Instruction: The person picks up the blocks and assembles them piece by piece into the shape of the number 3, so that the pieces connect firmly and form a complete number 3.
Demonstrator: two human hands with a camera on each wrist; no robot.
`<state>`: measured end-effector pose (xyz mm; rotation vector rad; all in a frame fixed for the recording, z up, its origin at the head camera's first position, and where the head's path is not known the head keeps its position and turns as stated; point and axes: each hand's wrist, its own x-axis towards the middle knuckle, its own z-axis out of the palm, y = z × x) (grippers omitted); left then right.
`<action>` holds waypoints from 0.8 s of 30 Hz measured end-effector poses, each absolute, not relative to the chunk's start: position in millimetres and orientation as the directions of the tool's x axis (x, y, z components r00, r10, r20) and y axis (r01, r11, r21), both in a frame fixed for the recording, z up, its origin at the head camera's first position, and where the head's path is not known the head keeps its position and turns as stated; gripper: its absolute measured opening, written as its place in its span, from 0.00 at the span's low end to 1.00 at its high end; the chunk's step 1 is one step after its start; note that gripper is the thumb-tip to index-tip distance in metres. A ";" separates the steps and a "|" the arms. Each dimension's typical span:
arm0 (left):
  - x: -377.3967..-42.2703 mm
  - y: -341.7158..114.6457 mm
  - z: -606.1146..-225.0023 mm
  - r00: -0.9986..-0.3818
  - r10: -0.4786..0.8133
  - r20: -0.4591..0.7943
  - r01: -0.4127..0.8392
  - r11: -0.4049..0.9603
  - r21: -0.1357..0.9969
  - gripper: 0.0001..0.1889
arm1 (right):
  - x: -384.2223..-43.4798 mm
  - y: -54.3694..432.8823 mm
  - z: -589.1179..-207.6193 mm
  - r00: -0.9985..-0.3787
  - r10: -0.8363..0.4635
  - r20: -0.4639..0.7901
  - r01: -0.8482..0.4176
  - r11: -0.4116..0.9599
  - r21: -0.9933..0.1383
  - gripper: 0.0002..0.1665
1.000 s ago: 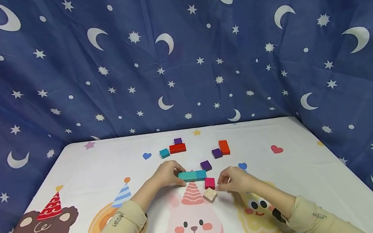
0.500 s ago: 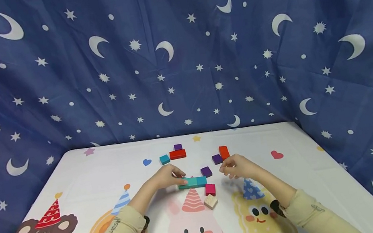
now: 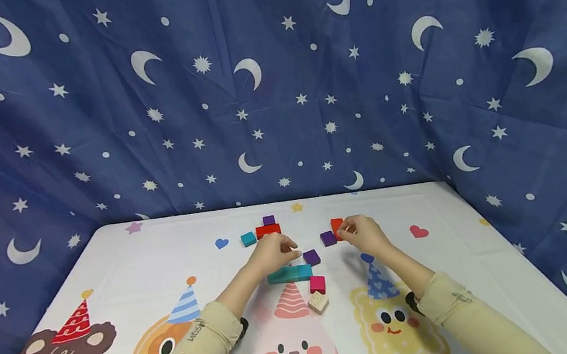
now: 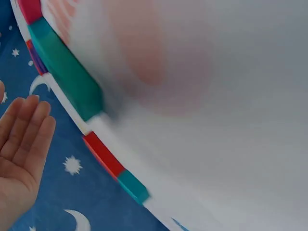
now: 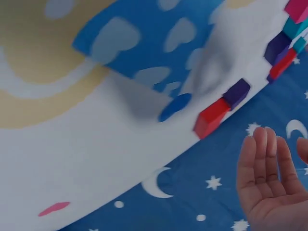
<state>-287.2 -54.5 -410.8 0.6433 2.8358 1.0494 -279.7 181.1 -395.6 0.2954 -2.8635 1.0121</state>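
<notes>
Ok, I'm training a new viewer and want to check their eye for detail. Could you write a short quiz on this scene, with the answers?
1. Which colour is the block nearest the plain wooden block?
A) purple
B) pink
C) red

2. True or false: each hand is gripping a block.

3. How many purple blocks show in the head view?

Key:
1. B, the pink block.
2. False: the left hand and the right hand both hold nothing.
3. Three.
</notes>
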 end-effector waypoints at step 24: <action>-305.0 4.7 -404.8 -0.917 0.382 0.112 0.384 0.774 0.503 0.13 | -322.9 197.7 -423.8 -0.987 -0.162 -0.003 -0.135 0.830 -0.542 0.27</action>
